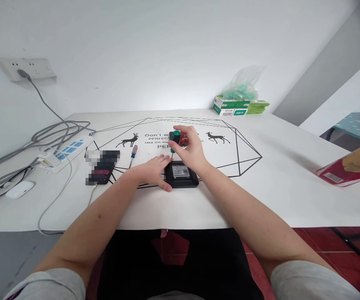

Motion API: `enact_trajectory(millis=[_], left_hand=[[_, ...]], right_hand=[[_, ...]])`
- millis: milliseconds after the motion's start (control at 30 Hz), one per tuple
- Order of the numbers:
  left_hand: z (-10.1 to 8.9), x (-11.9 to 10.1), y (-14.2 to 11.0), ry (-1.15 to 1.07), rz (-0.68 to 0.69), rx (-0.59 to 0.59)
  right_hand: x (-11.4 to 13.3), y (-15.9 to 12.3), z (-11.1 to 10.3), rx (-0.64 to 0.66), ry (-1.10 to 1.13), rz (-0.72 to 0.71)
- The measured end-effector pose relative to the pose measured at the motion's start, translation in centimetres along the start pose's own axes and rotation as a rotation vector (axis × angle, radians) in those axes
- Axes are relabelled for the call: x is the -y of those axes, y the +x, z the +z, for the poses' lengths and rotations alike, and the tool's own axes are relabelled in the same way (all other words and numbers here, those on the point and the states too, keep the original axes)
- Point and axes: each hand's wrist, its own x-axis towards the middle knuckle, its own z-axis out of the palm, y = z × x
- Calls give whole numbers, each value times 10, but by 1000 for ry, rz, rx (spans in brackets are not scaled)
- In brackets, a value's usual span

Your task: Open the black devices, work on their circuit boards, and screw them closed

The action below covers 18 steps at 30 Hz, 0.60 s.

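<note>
Screwdriver is sitting gripped in your right hand, tip at the black box toward the bench front edge; your spread left hand is touching it, phone and power strip cluttering toward the left edge.

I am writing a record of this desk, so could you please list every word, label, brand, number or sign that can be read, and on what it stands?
"Don't w…": white tabletop, partly hidden by the right hand.
"PERFECT": same tabletop.
"take the mo…": same tabletop, small and partly hidden.
"PER…": same tabletop, rest hidden.
Too small or blurred: label on the black device, green-and-white boxes, red packet.
Phone: pixelated, unreadable.
</note>
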Motion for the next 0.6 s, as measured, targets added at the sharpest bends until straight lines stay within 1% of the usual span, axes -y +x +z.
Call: enact_trajectory(millis=[100,200,267,367,433,500,600], left_hand=[[0,0,0,2,21,0],[-1,0,0,-3,-1,12],[-3,-2,-2,-11,-15,18],[-4,-4,-3,-26,-18,11],[-4,-5,-4,-31,-22,9],[-4,-4,-4,-31,-19,10],[-3,-3,-2,-26,5,4]], right_hand=[[-1,-2,0,16,72,8],[0,-2,-1,71,106,-5],[2,-1,-3,76,82,-15],[4,2,-4,50,14,5],[5,3,-5,66,-11,17],[6,3,-5,84,-6,16],[7,3,-5,71,13,16]])
